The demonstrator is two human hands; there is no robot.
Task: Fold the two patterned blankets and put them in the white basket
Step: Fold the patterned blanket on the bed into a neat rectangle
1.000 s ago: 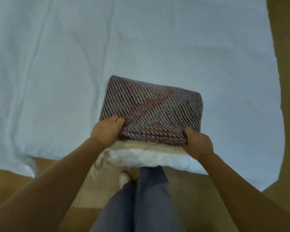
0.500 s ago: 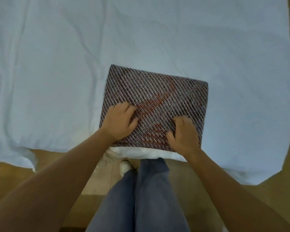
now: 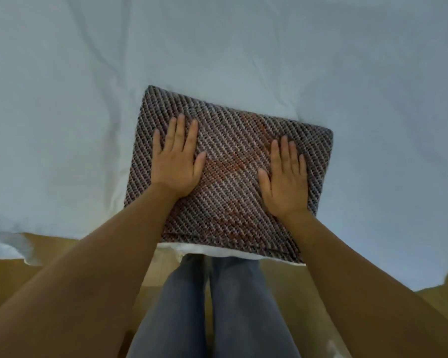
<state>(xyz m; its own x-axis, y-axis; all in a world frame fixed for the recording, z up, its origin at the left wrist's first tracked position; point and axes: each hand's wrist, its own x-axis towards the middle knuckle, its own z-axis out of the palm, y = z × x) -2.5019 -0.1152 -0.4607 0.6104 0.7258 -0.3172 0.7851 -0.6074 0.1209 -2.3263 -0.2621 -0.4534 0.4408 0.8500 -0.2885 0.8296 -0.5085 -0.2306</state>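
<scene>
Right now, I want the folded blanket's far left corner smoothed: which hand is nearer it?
Left. The left hand lies flat on the folded blanket just short of that corner; the right hand lies flat on its other half, near the right edge.

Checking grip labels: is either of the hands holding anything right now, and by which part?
Nothing is held. The left hand and right hand lie flat, fingers straight, pressing the top of the folded blanket.
</scene>
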